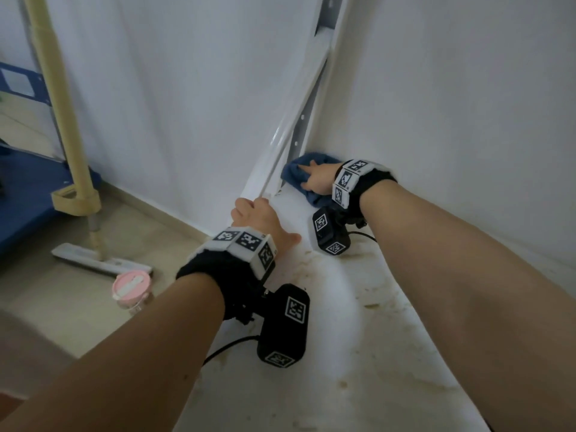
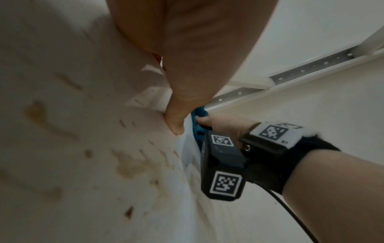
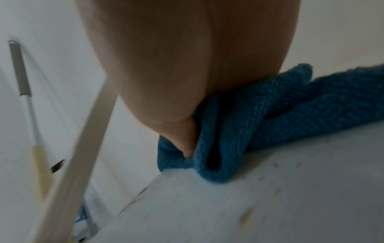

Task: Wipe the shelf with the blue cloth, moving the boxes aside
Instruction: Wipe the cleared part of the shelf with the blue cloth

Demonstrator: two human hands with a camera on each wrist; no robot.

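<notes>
I see the bunched blue knitted cloth (image 1: 307,179) sitting in the far left corner of the white, brown-stained shelf board (image 1: 389,307), right up against the grey perforated metal upright (image 1: 304,126) and close to the white back wall (image 1: 452,104). The cloth is rumpled into folds rather than spread flat; in my right wrist view its long axis runs from a thick rolled fold at the shelf's left edge (image 3: 209,166) away to the right along the back wall, where a looser tail trails off.

My right hand (image 1: 319,179) lies on top of the cloth with the fingers reaching forward toward the corner. In the right wrist view a fingertip (image 3: 187,148) is tucked down into a fold of the fabric, so this grip is closed on the cloth, pressing it to the shelf.

My left hand (image 1: 257,218) is nearer to me, at the shelf's left edge. Its fingers (image 1: 241,207) curl over the lip beside the foot of the slanted white metal brace (image 1: 296,113), and the thumb (image 1: 291,237) lies out flat on the shelf surface; the left wrist view shows that thumb (image 2: 176,121) pressing down on the stained board. This grip is clenched on the shelf edge.

On the floor to the left lie a flat white mop head (image 1: 99,260) with a cream handle (image 1: 74,135), and a pink-lidded jar (image 1: 132,288).
</notes>
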